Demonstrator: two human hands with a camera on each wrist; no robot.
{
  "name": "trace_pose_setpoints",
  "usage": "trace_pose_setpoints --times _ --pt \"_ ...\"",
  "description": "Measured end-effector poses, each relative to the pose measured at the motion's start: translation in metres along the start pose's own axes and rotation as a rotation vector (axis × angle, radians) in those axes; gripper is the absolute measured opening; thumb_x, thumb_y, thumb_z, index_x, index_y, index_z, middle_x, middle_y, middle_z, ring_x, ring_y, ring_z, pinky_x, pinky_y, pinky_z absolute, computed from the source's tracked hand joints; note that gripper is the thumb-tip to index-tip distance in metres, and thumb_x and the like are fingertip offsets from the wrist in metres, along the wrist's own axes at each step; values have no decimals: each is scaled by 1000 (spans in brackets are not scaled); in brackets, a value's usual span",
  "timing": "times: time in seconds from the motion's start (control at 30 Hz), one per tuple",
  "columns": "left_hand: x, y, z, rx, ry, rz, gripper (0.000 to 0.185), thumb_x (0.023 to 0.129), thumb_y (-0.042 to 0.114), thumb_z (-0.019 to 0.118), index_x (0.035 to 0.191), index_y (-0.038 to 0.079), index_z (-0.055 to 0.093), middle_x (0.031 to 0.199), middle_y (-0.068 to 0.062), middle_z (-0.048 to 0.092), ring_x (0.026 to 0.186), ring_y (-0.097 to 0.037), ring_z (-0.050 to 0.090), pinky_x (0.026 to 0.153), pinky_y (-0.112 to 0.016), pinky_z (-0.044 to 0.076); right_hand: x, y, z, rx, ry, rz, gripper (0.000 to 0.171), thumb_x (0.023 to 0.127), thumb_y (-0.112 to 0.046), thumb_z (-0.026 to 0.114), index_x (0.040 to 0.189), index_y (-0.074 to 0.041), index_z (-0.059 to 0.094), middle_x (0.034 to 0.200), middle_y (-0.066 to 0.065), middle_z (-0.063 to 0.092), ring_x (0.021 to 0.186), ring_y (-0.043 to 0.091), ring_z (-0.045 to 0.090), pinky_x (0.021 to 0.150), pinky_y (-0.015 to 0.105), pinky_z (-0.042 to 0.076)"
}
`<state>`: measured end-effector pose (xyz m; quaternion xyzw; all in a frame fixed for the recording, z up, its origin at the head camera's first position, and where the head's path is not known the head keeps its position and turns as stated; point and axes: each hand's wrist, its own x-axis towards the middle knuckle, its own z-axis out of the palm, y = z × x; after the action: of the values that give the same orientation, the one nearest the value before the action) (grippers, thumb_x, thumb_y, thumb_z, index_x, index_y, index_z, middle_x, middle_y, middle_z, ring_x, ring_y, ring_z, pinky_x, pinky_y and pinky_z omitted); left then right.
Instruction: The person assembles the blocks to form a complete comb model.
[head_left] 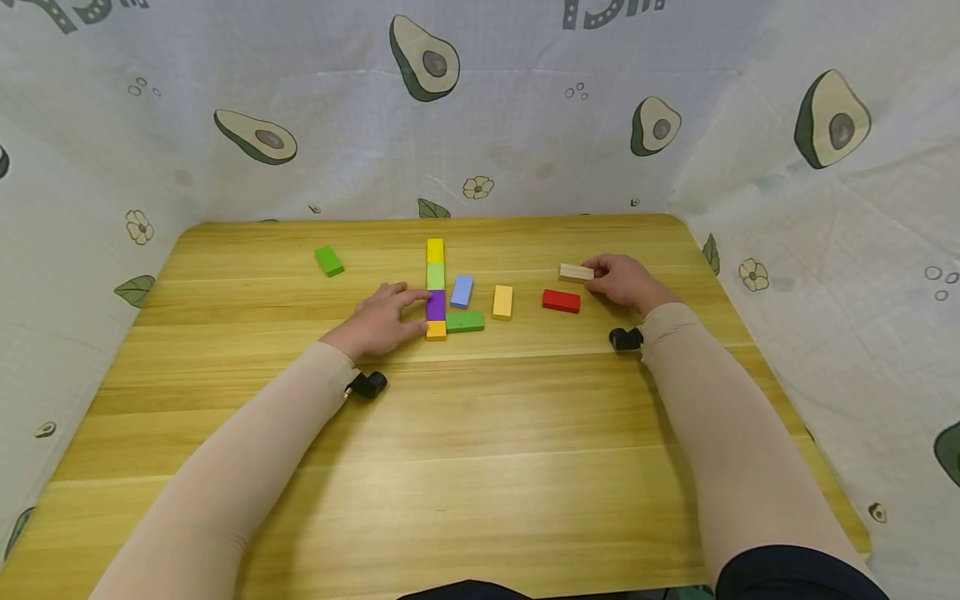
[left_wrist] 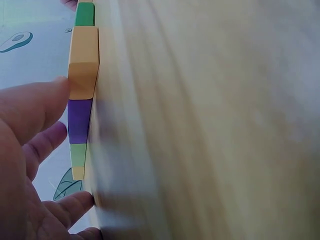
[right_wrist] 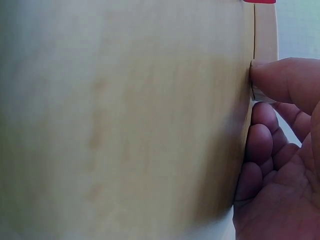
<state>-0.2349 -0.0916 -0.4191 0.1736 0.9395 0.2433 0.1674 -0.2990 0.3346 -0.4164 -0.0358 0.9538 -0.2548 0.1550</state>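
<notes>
On a wooden table, the left hand rests with straight fingers touching a purple block in a coloured row. The right hand pinches a plain wooden block near a red block.

1. This looks like a makeshift recording booth rather than a lived-in room: white cloth printed with avocados and small flowers hangs close round three sides of the table and shuts out any view beyond it.
2. The work surface is a light wooden table with rounded far corners, bearing only small coloured blocks.
3. Small black cameras sit at the person's wrists, over beige sleeves, which suits a set-up made for filming handwork.
</notes>
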Motion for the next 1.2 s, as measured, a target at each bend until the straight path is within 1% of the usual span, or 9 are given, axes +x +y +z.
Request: trace_pose_setpoints --times 0.17,0.43,0.63,0.87,1.2 --pt "1 -1 0 8 -6 9 53 89 50 54 138 42 36 155 -10 17 142 -41 1 109 -63 9 0 1 0 -4 6 4 41 91 -21 56 130 -9 50 106 12 48 86 26 43 74 35 37" --pt "3 -4 2 10 -6 14 53 88 51 53 138 43 36 155 -8 17 143 -38 0 109 -62 8 1 1 1 2 4 7 40 92 -23 55 129 -9 50 107 12 48 87 26 42 76 36 37" --pt "2 -2 1 7 -13 9 52 89 51 52 138 42 36 155 -7 17 143 -38 -1 109 -62 7 1 0 1 5 2 11 40 92 -22 56 129 -9 50 107 13 47 88 26 42 76 36 36" --pt "2 -1 1 5 -7 1 52 90 52 51 139 40 36 155 -8 17 143 -39 0 110 -62 7 2 2 2 14 2 1 39 92 -22 55 128 -9 50 105 12 47 84 25 42 71 33 37" --pt "3 -1 3 2 4 -8 53 89 49 53 139 40 36 154 -8 18 143 -39 1 110 -62 6 3 2 3 32 12 12 39 91 -22 56 128 -9 51 105 12 47 87 26 42 75 35 36"
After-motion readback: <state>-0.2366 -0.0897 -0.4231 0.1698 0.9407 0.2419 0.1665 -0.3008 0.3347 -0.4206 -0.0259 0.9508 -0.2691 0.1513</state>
